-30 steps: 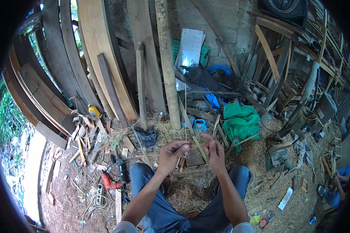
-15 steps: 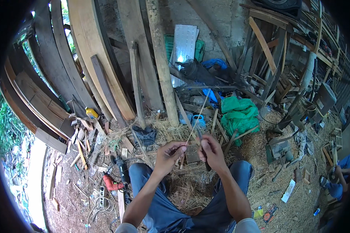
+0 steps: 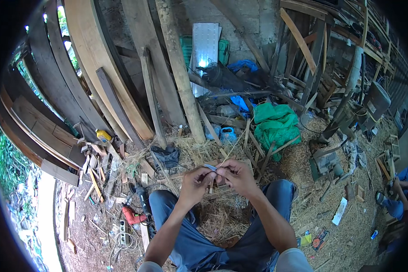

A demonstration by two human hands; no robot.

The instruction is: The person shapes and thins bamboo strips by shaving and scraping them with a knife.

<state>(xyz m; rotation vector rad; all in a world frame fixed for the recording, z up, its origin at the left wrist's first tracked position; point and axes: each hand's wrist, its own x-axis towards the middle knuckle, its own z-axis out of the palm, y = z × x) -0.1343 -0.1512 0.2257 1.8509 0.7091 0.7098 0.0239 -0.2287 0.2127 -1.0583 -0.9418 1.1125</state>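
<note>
Both my hands are close together above my knees, fingertips almost meeting. My right hand (image 3: 238, 177) pinches a thin, pale wooden strip (image 3: 230, 151) that slants up and away from the fingers. My left hand (image 3: 196, 185) is closed, and a short grey-blue blade (image 3: 210, 167) shows at its fingertips, apparently a knife's. The handle is hidden by the fingers. Exactly where the blade touches the strip cannot be made out.
Straw and shavings cover the ground. At left lie a red power drill (image 3: 133, 216) and a power strip (image 3: 123, 232). Ahead are a green sack (image 3: 276, 124) and leaning planks (image 3: 106, 59). A metal machine (image 3: 326, 164) stands at right; another person's arm (image 3: 401, 192) shows beyond.
My hands have come together. The strip, earlier in my left fingers, now rises from my right hand; the knife, earlier upright in my right hand, now shows its blade at my left fingertips.
</note>
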